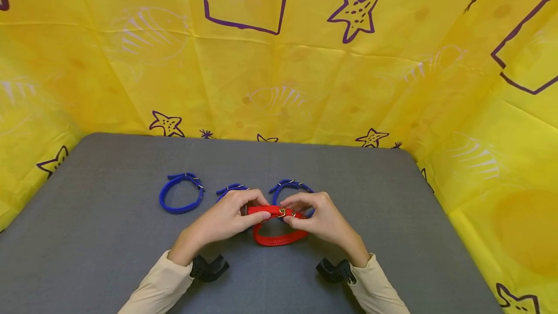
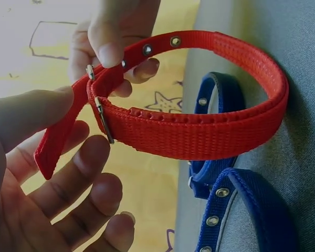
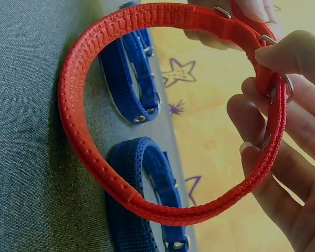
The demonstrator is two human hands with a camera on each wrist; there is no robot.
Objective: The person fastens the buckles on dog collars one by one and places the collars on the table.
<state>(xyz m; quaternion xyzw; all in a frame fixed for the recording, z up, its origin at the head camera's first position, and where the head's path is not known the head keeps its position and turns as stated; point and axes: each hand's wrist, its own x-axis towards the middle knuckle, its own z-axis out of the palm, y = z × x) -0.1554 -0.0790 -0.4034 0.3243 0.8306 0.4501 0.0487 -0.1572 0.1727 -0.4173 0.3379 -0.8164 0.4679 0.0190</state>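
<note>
A red collar [image 1: 280, 241] is held up in a loop between both hands, in front of the blue collars. My left hand [image 1: 228, 214] pinches the collar's strap end [image 2: 53, 144] between thumb and fingers, beside the metal buckle [image 2: 103, 119]. On the other side, my right hand [image 1: 324, 219] pinches the strap near the metal eyelets [image 2: 147, 50]. The strap's tail passes through the buckle in the left wrist view. In the right wrist view, the right thumb presses on the strap beside a metal ring [image 3: 289, 88].
Three blue collars lie on the grey table [image 1: 109, 236]: a left one [image 1: 180, 210], a middle one [image 1: 233, 187] partly behind the left hand, and a right one [image 1: 287, 184] partly behind the right hand. Yellow patterned cloth [image 1: 296, 67] surrounds the table's back and sides.
</note>
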